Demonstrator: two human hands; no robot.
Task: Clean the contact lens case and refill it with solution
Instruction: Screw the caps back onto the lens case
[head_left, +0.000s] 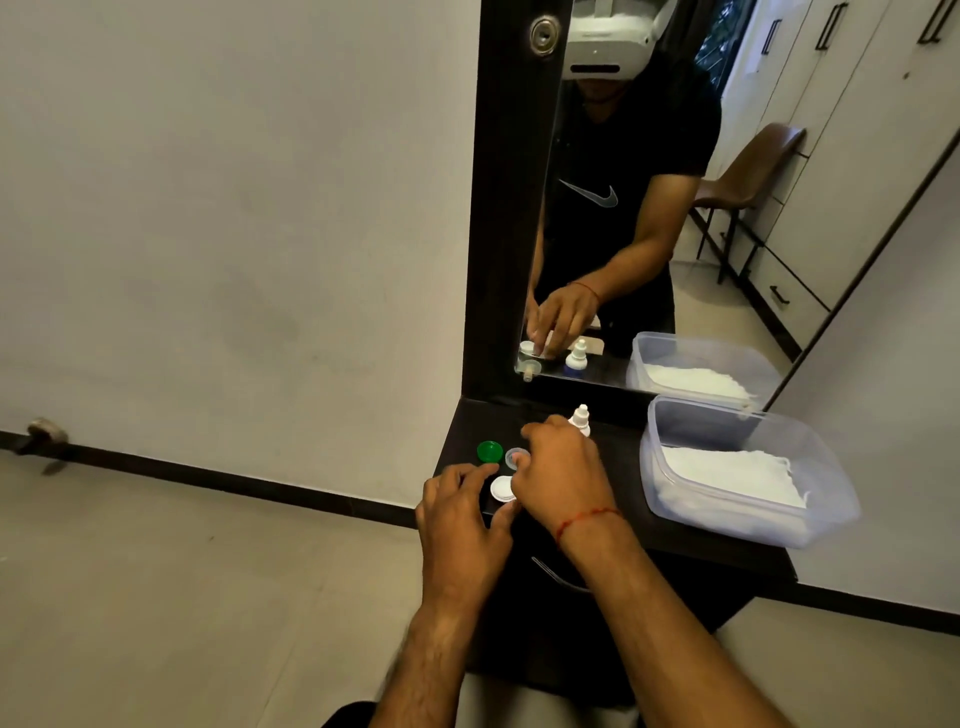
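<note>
**Head view: contact lens case lying between two hands on a dark dresser top**

The case is seen as two small round parts: a white one, lying flat between the left thumb and left index finger, and a translucent well just beyond it, under the right fingertips. A green cap is set apart from the case, just past the tip of the left index finger.

The left hand is held palm down with its fingers loosely spread. The white part is framed by its index finger and thumb, but whether it is pinched cannot be told.

The right hand is arched over the case with its fingers curled downward, and one fingertip is seen through the translucent well. Whether anything is gripped under that hand cannot be told. A red thread is worn on the right wrist.

A white solution bottle stands upright just behind the right knuckles. A clear plastic container with white tissues in it is placed well to the right of the right hand. Both hands are reflected in the mirror beyond them.
</note>
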